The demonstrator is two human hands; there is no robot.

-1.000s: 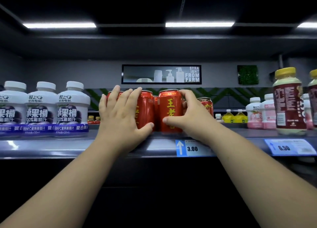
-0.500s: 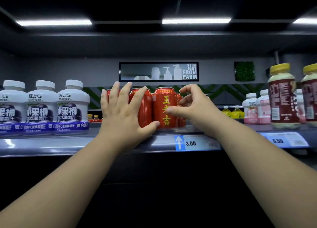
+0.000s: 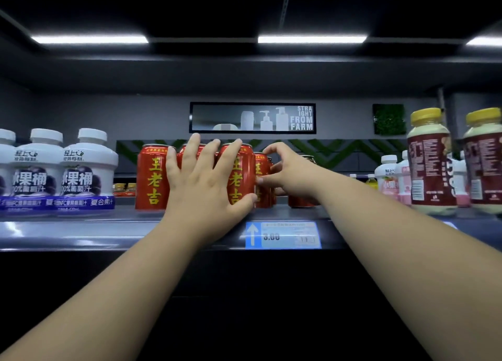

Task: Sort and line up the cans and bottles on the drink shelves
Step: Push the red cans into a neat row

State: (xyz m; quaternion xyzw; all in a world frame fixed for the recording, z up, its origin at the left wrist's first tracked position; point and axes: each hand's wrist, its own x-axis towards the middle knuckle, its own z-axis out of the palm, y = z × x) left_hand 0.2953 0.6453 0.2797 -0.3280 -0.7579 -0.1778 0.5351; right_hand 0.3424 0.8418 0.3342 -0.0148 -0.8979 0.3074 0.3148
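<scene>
Light strips are glowing across the dark ceiling. On the far grey wall a framed sign is hanging, a green leafy panel sitting to its right.

— How is the left hand set?
— Spread flat, fingers straight, pressed on the front of the red cans, thumb low, forearm reaching up.
— And the right hand?
— Right of the red cans, fingers curled, thumb and forefinger gripping the rear red can.
</scene>
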